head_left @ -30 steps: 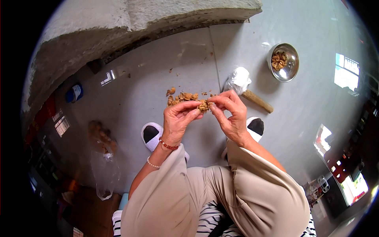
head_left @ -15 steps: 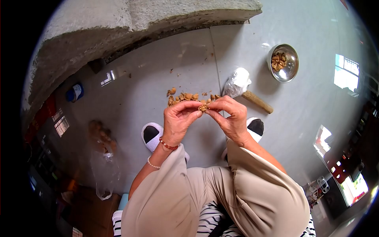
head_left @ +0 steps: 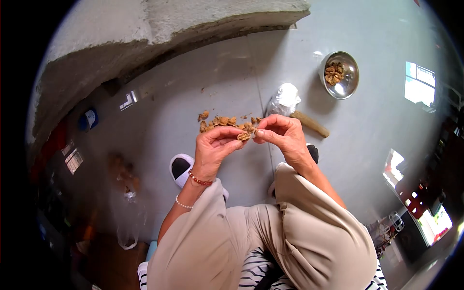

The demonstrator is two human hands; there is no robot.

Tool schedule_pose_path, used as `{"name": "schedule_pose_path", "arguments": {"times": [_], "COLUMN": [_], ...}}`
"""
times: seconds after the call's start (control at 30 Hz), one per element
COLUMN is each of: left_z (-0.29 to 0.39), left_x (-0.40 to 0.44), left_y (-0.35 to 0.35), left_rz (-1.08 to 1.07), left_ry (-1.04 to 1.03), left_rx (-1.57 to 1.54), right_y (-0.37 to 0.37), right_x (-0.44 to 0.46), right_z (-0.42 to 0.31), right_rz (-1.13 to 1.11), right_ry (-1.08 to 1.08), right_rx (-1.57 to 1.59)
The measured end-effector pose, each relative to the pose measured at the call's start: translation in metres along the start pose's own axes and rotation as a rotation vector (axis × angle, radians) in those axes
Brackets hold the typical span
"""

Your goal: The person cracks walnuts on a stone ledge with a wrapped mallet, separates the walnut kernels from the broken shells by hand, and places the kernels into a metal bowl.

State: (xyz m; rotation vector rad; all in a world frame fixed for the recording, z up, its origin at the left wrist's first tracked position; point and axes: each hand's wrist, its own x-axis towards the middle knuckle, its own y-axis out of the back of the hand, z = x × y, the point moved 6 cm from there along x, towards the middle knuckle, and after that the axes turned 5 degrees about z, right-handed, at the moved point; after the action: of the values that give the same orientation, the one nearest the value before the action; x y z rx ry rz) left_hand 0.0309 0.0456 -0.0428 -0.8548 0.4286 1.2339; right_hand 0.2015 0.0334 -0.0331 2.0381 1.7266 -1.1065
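Note:
My left hand (head_left: pixel 215 149) pinches a cracked walnut (head_left: pixel 244 137) between thumb and fingertips, its ridged brown inside showing. Just to the right, my right hand (head_left: pixel 284 137) is closed in a pinch, with a small brown walnut fragment (head_left: pixel 255 130) at its fingertips. A narrow gap separates the two hands. On the floor right behind them lies a row of walnut shells (head_left: pixel 221 121), partly covered by my fingers. A hammer with a wooden handle (head_left: pixel 311 124) and its head wrapped in a white plastic bag (head_left: pixel 285 99) lies beyond my right hand.
A metal bowl (head_left: pixel 354 79) holding walnut kernels (head_left: pixel 334 73) stands at the far right. A rough concrete ledge (head_left: pixel 193 21) crosses the top left. A clear plastic bag (head_left: pixel 128 217) with brown contents lies at left, near a blue-and-white container (head_left: pixel 88 119).
My hands have moved apart from the shared walnut. It stays in my left hand, while my right hand has pulled slightly away with a small fragment. The whole view has shifted slightly.

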Motion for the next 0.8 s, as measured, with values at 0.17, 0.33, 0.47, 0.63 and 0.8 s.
{"name": "schedule_pose_path", "arguments": {"times": [0.17, 0.33, 0.47, 0.63, 0.8], "left_z": [-0.001, -0.003, -0.005, -0.004, -0.003], "left_x": [0.001, 0.002, 0.001, 0.002, 0.002], "left_y": [0.002, -0.002, 0.0, -0.003, -0.005], "left_rz": [-0.008, -0.042, -0.037, -0.054, -0.063], "left_ry": [0.004, 0.045, 0.1, 0.14, 0.108], "left_rx": [-0.047, -0.112, -0.194, -0.239, -0.186], "right_y": [0.069, 0.108, 0.055, -0.009, -0.017], "right_x": [-0.012, -0.018, -0.016, -0.009, -0.007], "right_z": [-0.056, -0.102, -0.08, -0.015, -0.002], "right_rz": [0.53, 0.87, 0.5, -0.013, -0.023], "right_ry": [0.392, 0.71, 0.597, 0.149, -0.015], "right_rx": [-0.268, -0.748, -0.769, -0.38, -0.21]}}
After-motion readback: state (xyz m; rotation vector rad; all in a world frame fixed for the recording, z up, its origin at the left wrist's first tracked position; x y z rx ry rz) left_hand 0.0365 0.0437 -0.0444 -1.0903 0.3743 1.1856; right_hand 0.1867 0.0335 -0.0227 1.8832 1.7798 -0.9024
